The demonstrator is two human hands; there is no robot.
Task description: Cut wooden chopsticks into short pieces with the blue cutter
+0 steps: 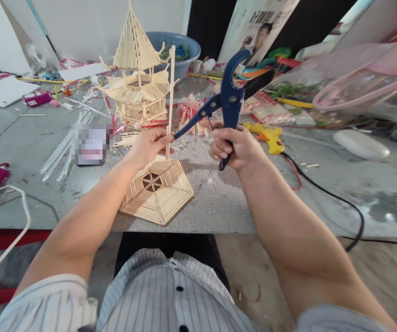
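Note:
My left hand (153, 143) pinches thin pale wooden sticks (171, 87) that stand upright. My right hand (233, 145) is wrapped round one handle of a blue pipe cutter (232, 97), its curved jaw pointing up. The cutter's other handle slants down to the left, its tip at my left thumb; I cannot tell whether the thumb grips it too. Below my left hand lies a hexagonal panel of wooden sticks (164, 198) with a spoked opening in its middle. Behind it stands a tiered pagoda model (139, 87) made of the same sticks.
A yellow glue gun (267, 138) with a black cord lies right of my right hand. Left are a phone (93, 145) and clear glue sticks (62, 147). A blue basin (188, 50) stands behind the pagoda. A white computer mouse (361, 144) and bundled sticks (191, 113) also lie about.

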